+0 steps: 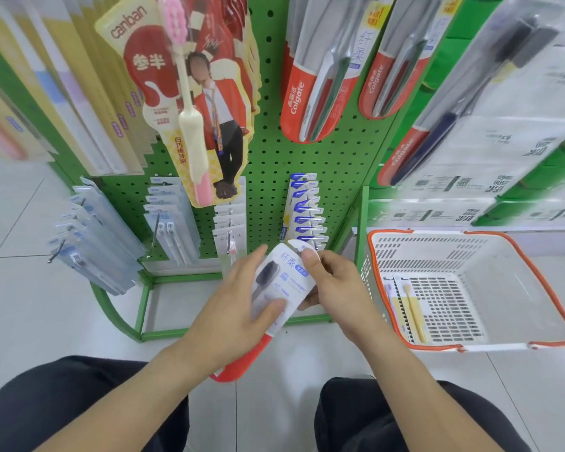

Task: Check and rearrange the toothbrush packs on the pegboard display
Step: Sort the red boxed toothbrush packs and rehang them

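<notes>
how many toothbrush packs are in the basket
2, as far as visible: both lie flat on the floor of the basket at its left side, a pale pack and a yellow-brush pack beside it.

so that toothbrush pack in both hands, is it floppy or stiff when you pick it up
Probably fairly stiff: the toothbrush pack stays straight although the left hand and right hand grip only its upper half. Likely light, since fingers pinch just its top. The clear plastic front may be slippery.

Pale glossy floor tiles [20, 223] spread under a green metal rack frame [121, 318], and a white plastic basket [470, 256] with orange trim sits alongside.
</notes>
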Demonstrator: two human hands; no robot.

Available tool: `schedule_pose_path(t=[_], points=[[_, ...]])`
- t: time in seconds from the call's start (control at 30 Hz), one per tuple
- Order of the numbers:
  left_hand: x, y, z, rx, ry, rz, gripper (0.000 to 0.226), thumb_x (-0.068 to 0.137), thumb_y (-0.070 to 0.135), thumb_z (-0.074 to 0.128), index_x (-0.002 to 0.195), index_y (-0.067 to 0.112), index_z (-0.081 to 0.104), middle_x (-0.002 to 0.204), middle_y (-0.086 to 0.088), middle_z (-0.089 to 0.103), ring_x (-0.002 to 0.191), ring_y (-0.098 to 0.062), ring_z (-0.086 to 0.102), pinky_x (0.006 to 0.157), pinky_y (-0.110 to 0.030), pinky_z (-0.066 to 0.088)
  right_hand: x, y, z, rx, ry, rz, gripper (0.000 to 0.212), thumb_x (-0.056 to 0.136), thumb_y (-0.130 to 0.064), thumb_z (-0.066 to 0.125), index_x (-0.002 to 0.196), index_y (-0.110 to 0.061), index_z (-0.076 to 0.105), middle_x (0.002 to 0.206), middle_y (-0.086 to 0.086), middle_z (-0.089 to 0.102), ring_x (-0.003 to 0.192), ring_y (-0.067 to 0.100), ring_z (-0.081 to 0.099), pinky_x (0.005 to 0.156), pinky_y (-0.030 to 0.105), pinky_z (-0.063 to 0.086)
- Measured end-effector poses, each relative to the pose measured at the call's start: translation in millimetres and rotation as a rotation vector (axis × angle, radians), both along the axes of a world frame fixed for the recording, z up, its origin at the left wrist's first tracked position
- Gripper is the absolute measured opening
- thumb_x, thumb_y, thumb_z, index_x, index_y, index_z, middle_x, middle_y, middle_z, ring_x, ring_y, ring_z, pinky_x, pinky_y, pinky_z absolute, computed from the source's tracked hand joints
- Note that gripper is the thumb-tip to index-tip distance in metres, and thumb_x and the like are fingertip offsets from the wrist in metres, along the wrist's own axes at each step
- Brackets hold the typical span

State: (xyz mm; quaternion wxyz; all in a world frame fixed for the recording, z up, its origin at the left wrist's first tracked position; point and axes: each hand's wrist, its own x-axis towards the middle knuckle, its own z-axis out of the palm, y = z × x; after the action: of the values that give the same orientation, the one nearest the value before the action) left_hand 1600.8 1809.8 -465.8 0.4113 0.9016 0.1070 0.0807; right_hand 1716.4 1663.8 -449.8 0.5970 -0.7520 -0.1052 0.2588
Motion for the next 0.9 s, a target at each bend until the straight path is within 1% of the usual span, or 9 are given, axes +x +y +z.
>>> schedule_pose_path(t=[0.1, 0.23, 0.3, 0.33, 0.37, 0.43, 0.53, 0.67, 0.9], points=[[-0.6, -5.2, -11.1, 0.389, -0.05, -0.118, 0.083, 0.096, 0.051, 0.047, 0.161, 0.023, 0.005, 0.169, 0.002, -0.004, 0.155, -0.01, -0.009, 0.125, -0.029, 0.0, 0.1, 1.3, 3.9, 0.113, 0.07, -0.123, 0.039, 0.104, -0.03, 0.053, 0.099, 0.008, 0.062, 0.091, 0.023, 0.073, 0.069, 0.028, 0.071, 0.06, 0.036, 0.059], [-1.2, -10.0, -14.1, 0.394, -0.076, -0.133, 0.087, 0.087, -0.004, 0.049, 0.16, 0.023, 0.012, 0.166, -0.001, 0.016, 0.152, -0.014, 0.016, 0.12, -0.028, 0.019, -0.1, -5.9, 16.1, 0.233, 0.126, -0.172, 0.03, 0.098, -0.025, 0.064, 0.091, 0.005, 0.061, 0.071, 0.019, 0.071, 0.059, 0.029, 0.065, 0.053, 0.03, 0.053], [-4.7, -13.4, -4.7, 0.229, -0.107, -0.033, 0.075, 0.089, -0.012, 0.048, 0.153, 0.026, 0.038, 0.139, 0.008, 0.061, 0.12, -0.004, 0.051, 0.093, -0.014, 0.037, -2.1, -11.4, 22.8, 0.303, 0.134, -0.151, 0.03, 0.092, -0.029, 0.07, 0.091, -0.001, 0.061, 0.061, 0.011, 0.066, 0.052, 0.023, 0.059, 0.051, 0.027, 0.05], [-6.1, -15.9, 0.8, 0.147, -0.112, 0.0, 0.062, 0.094, -0.008, 0.05, 0.144, 0.029, 0.051, 0.104, 0.02, 0.072, 0.094, -0.005, 0.056, 0.073, -0.013, 0.038, -2.8, -14.1, 25.2, 0.331, 0.118, -0.139, 0.033, 0.088, -0.032, 0.073, 0.091, -0.001, 0.061, 0.061, 0.008, 0.065, 0.051, 0.021, 0.058, 0.053, 0.028, 0.049], [-6.8, -18.2, 5.8, 0.072, -0.127, 0.024, 0.052, 0.097, -0.002, 0.053, 0.133, 0.034, 0.06, 0.076, 0.022, 0.064, 0.072, -0.006, 0.053, 0.06, -0.013, 0.036, -3.6, -16.6, 27.5, 0.345, 0.085, -0.134, 0.037, 0.083, -0.035, 0.075, 0.091, -0.002, 0.063, 0.063, 0.007, 0.065, 0.053, 0.021, 0.058, 0.055, 0.03, 0.049], [-5.5, -22.9, 14.1, -0.059, -0.158, 0.075, 0.045, 0.096, 0.004, 0.058, 0.106, 0.048, 0.066, 0.06, 0.008, 0.051, 0.054, -0.007, 0.039, 0.052, -0.015, 0.03, -4.6, -22.9, 30.9, 0.324, -0.037, -0.13, 0.04, 0.076, -0.033, 0.081, 0.098, -0.004, 0.066, 0.076, 0.006, 0.067, 0.061, 0.021, 0.061, 0.061, 0.034, 0.052], [-3.3, -30.5, 30.6, -0.396, -0.17, 0.076, 0.028, 0.09, 0.013, 0.06, 0.097, 0.038, 0.071, 0.081, -0.004, 0.072, 0.07, -0.01, 0.061, 0.069, -0.03, 0.05, -3.5, -35.4, 43.2, 0.272, -0.229, -0.122, 0.037, 0.076, -0.02, 0.084, 0.107, -0.014, 0.065, 0.101, -0.002, 0.067, 0.077, 0.012, 0.065, 0.067, 0.023, 0.053], [3.3, -45.1, 65.4, -0.685, -0.197, -0.074, 0.025, 0.087, 0.007, 0.065, 0.111, 0.01, 0.069, 0.101, -0.005, 0.078, 0.091, -0.016, 0.073, 0.079, -0.026, 0.056, 2.8, -51.2, 80.1, 0.382, -0.324, -0.09, 0.042, 0.074, -0.019, 0.079, 0.111, -0.011, 0.063, 0.095, -0.019, 0.069, 0.076, 0.005, 0.067, 0.069, 0.021, 0.055], [36.0, -76.7, 141.2, -0.403, -0.486, -0.065, 0.036, 0.097, 0.006, 0.063, 0.121, 0.033, 0.061, 0.109, 0.016, 0.073, 0.1, -0.006, 0.071, 0.085, -0.027, 0.057, 5.3, -75.6, 146.9, 0.522, -0.557, -0.175, 0.038, 0.071, -0.012, 0.083, 0.104, -0.013, 0.065, 0.106, 0.0, 0.069, 0.08, 0.013, 0.067, 0.067, 0.023, 0.056]])
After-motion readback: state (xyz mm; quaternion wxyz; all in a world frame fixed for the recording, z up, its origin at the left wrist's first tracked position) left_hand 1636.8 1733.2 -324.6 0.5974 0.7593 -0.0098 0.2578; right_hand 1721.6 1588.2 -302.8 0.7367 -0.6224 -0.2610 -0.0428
